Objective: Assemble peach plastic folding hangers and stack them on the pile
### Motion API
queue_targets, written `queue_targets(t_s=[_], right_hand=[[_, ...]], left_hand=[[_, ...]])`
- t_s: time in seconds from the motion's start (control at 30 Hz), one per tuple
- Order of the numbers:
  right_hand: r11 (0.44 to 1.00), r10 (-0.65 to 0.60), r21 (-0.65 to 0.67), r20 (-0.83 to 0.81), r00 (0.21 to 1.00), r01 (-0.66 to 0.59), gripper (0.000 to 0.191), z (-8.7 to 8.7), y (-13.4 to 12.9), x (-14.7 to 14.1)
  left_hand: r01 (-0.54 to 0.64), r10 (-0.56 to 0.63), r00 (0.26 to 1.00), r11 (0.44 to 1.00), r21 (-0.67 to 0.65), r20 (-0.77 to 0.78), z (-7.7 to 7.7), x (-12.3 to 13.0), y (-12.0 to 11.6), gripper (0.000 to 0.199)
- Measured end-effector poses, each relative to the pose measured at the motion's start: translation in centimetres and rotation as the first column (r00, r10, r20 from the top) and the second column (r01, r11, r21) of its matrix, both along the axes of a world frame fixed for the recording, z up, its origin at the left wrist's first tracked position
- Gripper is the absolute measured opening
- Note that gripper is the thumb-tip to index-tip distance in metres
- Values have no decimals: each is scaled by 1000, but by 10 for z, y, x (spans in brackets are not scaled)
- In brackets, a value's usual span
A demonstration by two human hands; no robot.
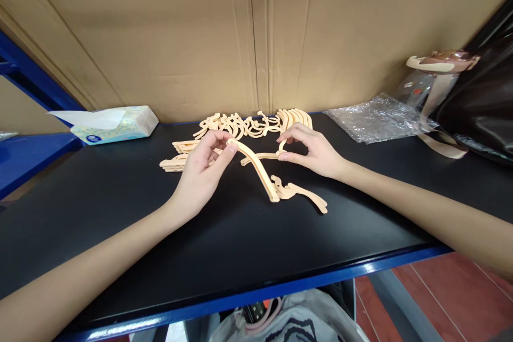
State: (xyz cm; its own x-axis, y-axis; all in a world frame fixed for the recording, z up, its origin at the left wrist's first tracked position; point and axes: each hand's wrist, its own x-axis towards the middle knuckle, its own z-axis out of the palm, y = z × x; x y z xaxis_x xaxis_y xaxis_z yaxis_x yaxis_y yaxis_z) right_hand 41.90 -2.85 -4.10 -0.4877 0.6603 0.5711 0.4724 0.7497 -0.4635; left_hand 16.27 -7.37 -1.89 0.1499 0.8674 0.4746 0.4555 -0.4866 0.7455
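Note:
Between the thumb and fingers of my left hand [207, 162] is one end of a beige curved hanger arm [256, 167], which slants down to the right over the table. My right hand [310, 150] pinches a small curved beige hook piece [282, 145]. Beside that hand's fingertips lies another beige hanger arm [260, 156]; whether it is joined to the hook piece I cannot tell. In front of my right hand, a beige hook piece with curved arms [298, 190] lies on the black tabletop [224, 256], close to the lower end of the held arm.
Along the back lie several loose beige hooks [228, 124] and a row of curved arms [295, 117]. Stacked beige pieces [173, 163] are left of my left hand. A tissue pack [120, 124], clear plastic bag [379, 117] and strapped bottle [433, 80] stand around the edges.

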Motion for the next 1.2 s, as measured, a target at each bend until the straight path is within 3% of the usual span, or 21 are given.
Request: queue_targets(t_s=[0.23, 0.43, 0.53, 0.6, 0.73, 0.83, 1.0, 1.2], right_hand=[[1000, 4, 11, 54, 999, -5, 37, 1, -1, 0], [999, 35, 0, 48, 998, -35, 38, 0, 0, 0], [998, 58, -17, 38, 998, -57, 36, -1, 2, -1], [998, 64, -30, 35, 997, -63, 35, -2, 3, -1], [995, 67, -76, 10, 998, -66, 31, -3, 2, -3], [987, 77, -139, -24, 997, -80, 24, -3, 0, -6], [956, 120, -255, -104, 987, -143, 21, 0, -6, -11], [913, 151, -349, -186, 971, -209, 25, -1, -9, -14]], left_hand=[[163, -134, 980, 964, -212, 147, 5, 8, -4, 25], [320, -230, 943, 822, -472, 239, 0, 11, -5, 27], [339, -246, 940, 752, -565, 236, -2, 10, -4, 27], [327, -246, 945, 740, -587, 216, -2, 11, -4, 26], [286, -276, 955, 762, -582, 109, -1, 12, -7, 34], [251, -309, 951, 809, -532, -22, 2, 14, -13, 41], [248, -354, 884, 909, -336, -306, 3, 14, -22, 39], [287, -299, 794, 952, -107, -529, -5, 12, -22, 35]])
